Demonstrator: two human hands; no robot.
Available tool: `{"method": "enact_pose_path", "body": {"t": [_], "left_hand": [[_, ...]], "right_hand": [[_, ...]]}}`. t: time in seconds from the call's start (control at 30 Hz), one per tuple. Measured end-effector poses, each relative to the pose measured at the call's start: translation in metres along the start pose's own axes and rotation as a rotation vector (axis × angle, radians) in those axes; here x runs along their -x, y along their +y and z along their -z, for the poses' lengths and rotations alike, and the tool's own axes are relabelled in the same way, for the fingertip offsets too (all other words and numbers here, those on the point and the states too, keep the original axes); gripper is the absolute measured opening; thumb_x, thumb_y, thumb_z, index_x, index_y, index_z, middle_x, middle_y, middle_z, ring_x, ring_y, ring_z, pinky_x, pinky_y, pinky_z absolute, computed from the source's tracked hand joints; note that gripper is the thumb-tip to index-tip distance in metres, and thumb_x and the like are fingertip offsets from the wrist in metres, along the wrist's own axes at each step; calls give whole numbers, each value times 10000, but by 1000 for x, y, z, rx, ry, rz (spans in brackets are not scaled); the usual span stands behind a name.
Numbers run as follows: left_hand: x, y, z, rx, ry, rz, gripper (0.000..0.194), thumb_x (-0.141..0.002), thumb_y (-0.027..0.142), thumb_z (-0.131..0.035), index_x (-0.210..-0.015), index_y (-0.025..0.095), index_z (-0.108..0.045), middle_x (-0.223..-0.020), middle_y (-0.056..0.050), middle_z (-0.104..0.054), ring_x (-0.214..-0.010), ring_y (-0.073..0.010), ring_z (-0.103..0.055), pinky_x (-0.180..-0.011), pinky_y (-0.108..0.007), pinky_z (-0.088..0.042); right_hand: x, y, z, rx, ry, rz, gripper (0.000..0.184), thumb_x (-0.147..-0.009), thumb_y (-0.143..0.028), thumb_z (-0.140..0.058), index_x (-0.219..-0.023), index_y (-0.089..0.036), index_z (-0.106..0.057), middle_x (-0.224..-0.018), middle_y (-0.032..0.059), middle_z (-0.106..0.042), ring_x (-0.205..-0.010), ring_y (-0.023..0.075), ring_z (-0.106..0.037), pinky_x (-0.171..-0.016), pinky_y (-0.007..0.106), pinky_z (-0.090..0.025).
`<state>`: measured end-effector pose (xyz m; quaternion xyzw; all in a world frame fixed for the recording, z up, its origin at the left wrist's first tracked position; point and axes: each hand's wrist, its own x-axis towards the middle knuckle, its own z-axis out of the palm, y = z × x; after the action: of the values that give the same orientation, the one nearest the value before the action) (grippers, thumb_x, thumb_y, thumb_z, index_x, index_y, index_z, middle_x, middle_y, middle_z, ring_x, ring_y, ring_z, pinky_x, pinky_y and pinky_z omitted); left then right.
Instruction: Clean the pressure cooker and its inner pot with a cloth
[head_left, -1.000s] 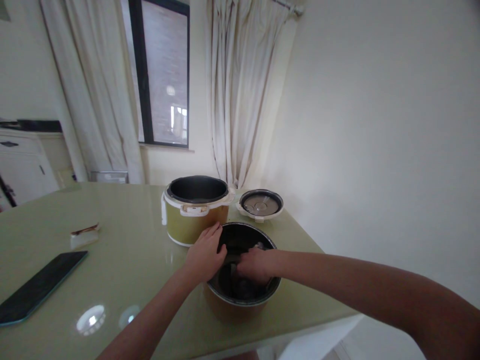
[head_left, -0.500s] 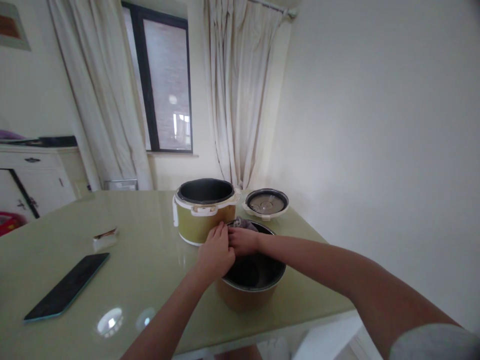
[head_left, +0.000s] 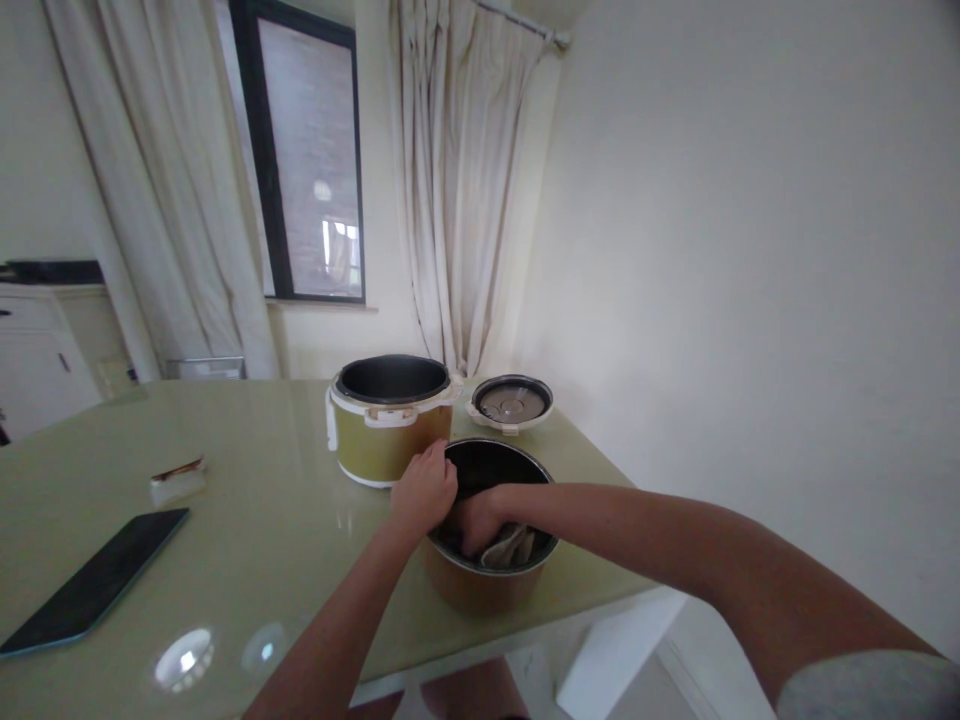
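The dark-lined inner pot (head_left: 480,592) stands near the table's front edge, tilted a little toward me. My left hand (head_left: 426,488) grips its left rim, fingers curled over the edge. Down inside the pot, my right hand (head_left: 480,518) presses a greyish cloth (head_left: 511,546) against the inner wall; its fingertips are hidden. Just behind stands the green and white rice cooker body (head_left: 390,440), open at the top. To its right lies the round cooker lid (head_left: 513,402), underside up.
A dark tablet (head_left: 94,585) lies on the glossy green table (head_left: 270,440) at the left, with a small white packet (head_left: 178,480) behind it. A wall (head_left: 735,300) runs along the right, and curtains (head_left: 465,200) hang behind the table.
My right hand and the cloth have moved from the far left rim down into the pot and nearer me. My left hand stays at the rim. The view has swung slightly right.
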<state>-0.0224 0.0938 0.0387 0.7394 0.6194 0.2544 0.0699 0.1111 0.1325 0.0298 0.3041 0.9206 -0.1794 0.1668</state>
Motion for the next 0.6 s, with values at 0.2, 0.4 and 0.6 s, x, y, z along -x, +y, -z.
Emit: {"method": "enact_pose_path", "body": {"t": [0.2, 0.4, 0.6], "left_hand": [[-1, -1, 10, -118, -177, 219, 396, -1069, 318, -278, -1281, 196, -590, -1196, -191, -764, -1101, -357, -751, -909, -465, -542], [-4, -7, 13, -203, -215, 199, 339, -1006, 204, -374, -1260, 229, -596, -1221, -180, -748, -1129, -364, -741, -896, -456, -539], [-12, -6, 14, -209, -219, 192, 328, -993, 205, -393, -1257, 219, -588, -1218, -183, -744, -1143, -387, -733, -889, -469, -546]], "right_hand": [[7, -13, 1, -368, 182, -240, 422, -871, -257, -731, -1263, -100, -720, -1139, 116, -774, -914, 217, -713, -848, 322, -584], [65, -12, 15, -5, 94, 46, 487, -825, -283, -797, -1299, -210, -715, -1124, 78, -735, -971, 245, -682, -876, 358, -561], [135, 3, 54, 250, 600, -128, 622, -803, -244, -789, -1405, -243, -633, -1330, 118, -593, -1174, 294, -604, -1012, 434, -510]]}}
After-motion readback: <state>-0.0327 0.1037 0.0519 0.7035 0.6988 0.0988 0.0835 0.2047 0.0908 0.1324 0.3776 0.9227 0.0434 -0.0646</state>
